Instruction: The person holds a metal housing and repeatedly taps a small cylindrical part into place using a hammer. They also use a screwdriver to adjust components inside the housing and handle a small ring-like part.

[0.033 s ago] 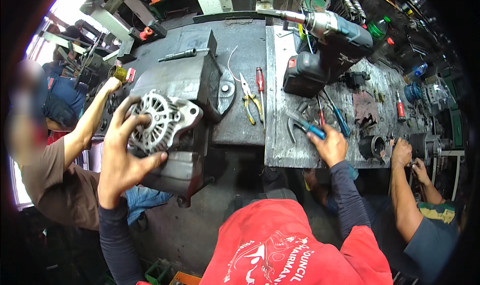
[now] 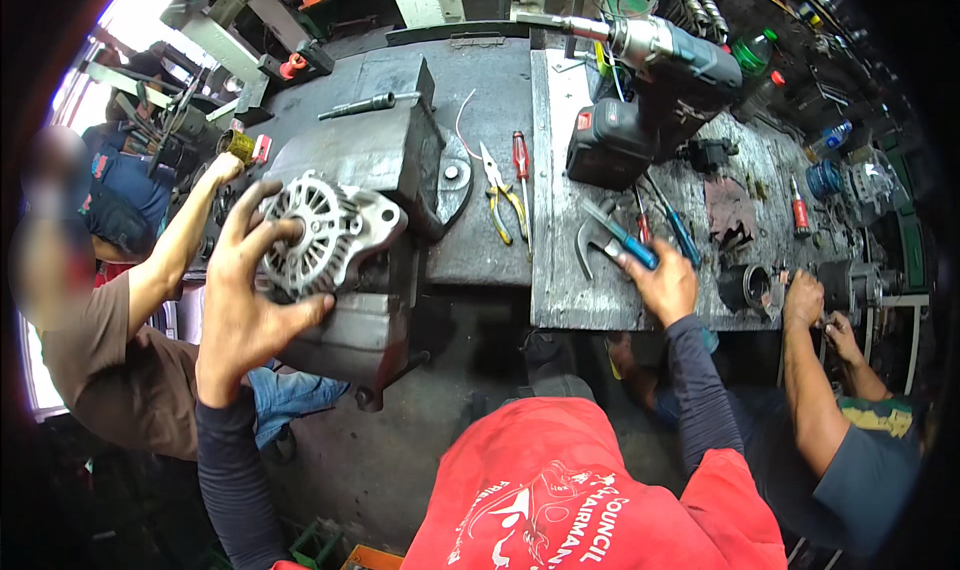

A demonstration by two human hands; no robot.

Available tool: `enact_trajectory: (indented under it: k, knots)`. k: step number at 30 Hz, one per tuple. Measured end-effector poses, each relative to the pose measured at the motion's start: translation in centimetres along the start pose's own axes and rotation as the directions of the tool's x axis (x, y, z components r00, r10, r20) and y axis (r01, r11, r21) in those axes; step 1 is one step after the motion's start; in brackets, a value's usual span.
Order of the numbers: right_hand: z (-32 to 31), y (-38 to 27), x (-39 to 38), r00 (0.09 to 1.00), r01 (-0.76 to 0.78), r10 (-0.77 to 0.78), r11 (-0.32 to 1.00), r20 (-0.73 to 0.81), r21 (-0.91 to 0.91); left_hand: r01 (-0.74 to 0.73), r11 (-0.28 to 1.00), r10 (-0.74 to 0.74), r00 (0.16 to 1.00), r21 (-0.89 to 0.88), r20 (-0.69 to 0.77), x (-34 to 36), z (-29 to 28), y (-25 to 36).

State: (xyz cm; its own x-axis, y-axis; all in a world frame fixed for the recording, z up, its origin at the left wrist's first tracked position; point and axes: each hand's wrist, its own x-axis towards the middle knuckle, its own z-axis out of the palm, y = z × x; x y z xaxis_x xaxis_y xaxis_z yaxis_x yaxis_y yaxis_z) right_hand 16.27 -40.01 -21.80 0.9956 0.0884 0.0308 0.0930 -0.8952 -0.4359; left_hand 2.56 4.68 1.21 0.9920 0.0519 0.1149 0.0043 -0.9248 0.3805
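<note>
A silver alternator with a slotted round end and a mounting ear sits at the large dark bench vise. My left hand grips its left side, fingers over the slotted face and thumb low on the near side. Over the right bench my right hand is closed on a blue-handled tool; its kind is not clear. Close to that tool lies a curved grey metal piece. A red-handled screwdriver and another blue-handled tool lie just beyond my right hand.
A cordless impact wrench stands on the right bench. Yellow-handled pliers and a red screwdriver lie between vise and bench. A co-worker's hands work at far right; another person's arm reaches in at left.
The blue-handled tool in my right hand has tilted and shifted slightly, with more of its handle showing. My left hand stays on the alternator.
</note>
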Motion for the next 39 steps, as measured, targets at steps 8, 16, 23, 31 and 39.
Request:
enact_trajectory:
  k: [8,16,23,31,39]
  knots:
    - [0.9,0.1,-1.4,0.977,0.033,-0.105,0.935,-0.187,-0.354,-0.042,0.521,-0.272,0.939,-0.852,-0.213,-9.2,-1.4,-6.6]
    - [4.2,-5.9,-13.0,0.88,0.417,-0.36,0.898,-0.31,0.142,-0.355,0.013,-0.925,0.351,-0.935,-0.146,-31.2,7.6,-8.6]
    - [24.6,-2.4,-21.7,0.793,-0.226,0.044,0.947,0.607,0.227,-0.257,-0.52,-0.831,0.375,-0.814,0.412,-38.3,25.5,-3.6]
    - [47.6,2.9,-17.6,0.866,-0.132,-0.054,0.934,0.498,0.332,0.16,-0.759,-0.541,0.386,-0.632,0.747,-36.2,47.3,-4.9]
    - [60.2,4.3,-8.3,0.651,-0.272,-0.057,0.913,0.757,0.303,0.099,-0.739,-0.513,0.559,-0.666,0.651,-27.8,63.8,-12.6]
